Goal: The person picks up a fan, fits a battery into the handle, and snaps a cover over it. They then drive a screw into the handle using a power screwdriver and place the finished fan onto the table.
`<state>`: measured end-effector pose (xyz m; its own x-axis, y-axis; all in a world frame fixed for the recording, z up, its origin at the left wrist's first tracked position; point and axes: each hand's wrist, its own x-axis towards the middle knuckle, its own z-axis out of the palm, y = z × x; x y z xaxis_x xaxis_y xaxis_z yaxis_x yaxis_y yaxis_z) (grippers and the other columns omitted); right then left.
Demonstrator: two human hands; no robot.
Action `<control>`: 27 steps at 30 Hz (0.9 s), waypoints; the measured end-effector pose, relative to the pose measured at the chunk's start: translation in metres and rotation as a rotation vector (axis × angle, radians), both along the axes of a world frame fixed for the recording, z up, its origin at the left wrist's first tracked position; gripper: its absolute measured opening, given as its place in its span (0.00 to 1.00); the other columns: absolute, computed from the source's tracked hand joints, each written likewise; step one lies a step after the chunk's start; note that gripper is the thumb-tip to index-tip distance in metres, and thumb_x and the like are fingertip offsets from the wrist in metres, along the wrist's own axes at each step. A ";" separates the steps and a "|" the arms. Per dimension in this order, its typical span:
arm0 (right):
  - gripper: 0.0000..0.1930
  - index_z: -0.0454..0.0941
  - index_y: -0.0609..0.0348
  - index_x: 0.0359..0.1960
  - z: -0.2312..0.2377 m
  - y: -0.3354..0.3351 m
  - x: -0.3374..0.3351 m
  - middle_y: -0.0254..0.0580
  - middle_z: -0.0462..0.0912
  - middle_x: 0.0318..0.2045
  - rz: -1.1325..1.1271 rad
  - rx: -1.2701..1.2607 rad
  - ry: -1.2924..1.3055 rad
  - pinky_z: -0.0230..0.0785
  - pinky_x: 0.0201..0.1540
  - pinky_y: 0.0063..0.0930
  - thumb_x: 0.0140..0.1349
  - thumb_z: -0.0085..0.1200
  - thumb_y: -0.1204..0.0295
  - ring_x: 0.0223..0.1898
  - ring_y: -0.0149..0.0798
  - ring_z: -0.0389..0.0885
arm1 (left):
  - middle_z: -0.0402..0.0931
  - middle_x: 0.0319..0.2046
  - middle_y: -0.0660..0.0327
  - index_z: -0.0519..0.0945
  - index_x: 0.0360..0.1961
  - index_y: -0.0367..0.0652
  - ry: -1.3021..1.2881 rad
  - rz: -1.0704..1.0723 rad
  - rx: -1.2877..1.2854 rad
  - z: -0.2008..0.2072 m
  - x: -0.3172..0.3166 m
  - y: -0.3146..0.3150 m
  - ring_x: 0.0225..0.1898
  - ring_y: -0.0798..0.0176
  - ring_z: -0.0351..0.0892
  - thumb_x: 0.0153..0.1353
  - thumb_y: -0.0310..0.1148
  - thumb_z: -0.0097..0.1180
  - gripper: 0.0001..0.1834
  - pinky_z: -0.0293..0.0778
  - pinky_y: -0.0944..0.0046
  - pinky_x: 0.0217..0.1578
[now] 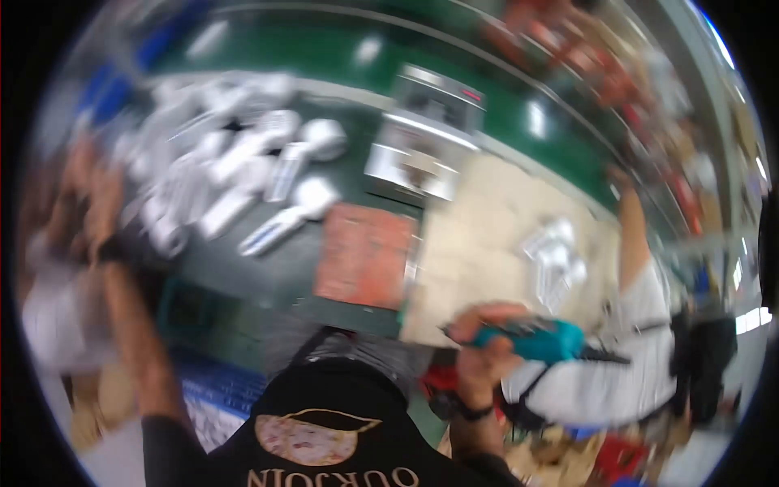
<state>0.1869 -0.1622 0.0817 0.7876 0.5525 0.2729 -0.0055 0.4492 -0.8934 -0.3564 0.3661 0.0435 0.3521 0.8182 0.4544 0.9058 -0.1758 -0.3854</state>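
Observation:
My right hand (479, 357) is wrapped round a teal electric screwdriver (552, 339), held level in front of my body at the right. Its narrow tip points left and a black end sticks out to the right. My left arm stretches out to the far left, where my left hand (103, 203) is beside a heap of white plastic parts (231, 166) with rounded heads and long handles. Motion smears its fingers, and I cannot make out whether they hold anything. One white part (284, 223) lies at the heap's near right edge.
An orange-red mat (363, 256) lies mid-bench, with a metal scale-like device (422, 134) behind it. To its right, several white parts (557, 260) rest on a beige board (479, 235). Co-workers' arms (633, 231) show at the right and far left. A green belt (324, 53) runs behind.

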 end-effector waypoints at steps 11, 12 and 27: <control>0.33 0.67 0.64 0.44 0.023 -0.056 0.003 0.40 0.72 0.21 -0.051 -0.120 -0.017 0.67 0.27 0.29 0.58 0.64 0.45 0.23 0.36 0.72 | 0.76 0.45 0.54 0.76 0.48 0.41 -0.832 -1.453 -1.041 0.023 0.617 -0.403 0.47 0.51 0.76 0.61 0.40 0.61 0.19 0.72 0.56 0.51; 0.33 0.67 0.65 0.44 0.025 -0.057 0.000 0.40 0.72 0.22 -0.049 -0.145 -0.023 0.68 0.27 0.29 0.57 0.65 0.46 0.23 0.35 0.73 | 0.75 0.45 0.53 0.75 0.49 0.41 -0.843 -1.438 -1.019 0.001 0.650 -0.413 0.49 0.50 0.76 0.61 0.43 0.59 0.20 0.71 0.55 0.53; 0.31 0.70 0.66 0.47 0.003 -0.094 0.025 0.38 0.76 0.24 -0.230 -0.200 -0.099 0.69 0.30 0.25 0.58 0.67 0.51 0.26 0.33 0.76 | 0.80 0.32 0.54 0.83 0.36 0.39 -0.876 -1.273 -1.041 0.014 0.666 -0.413 0.38 0.49 0.81 0.57 0.42 0.61 0.16 0.76 0.55 0.41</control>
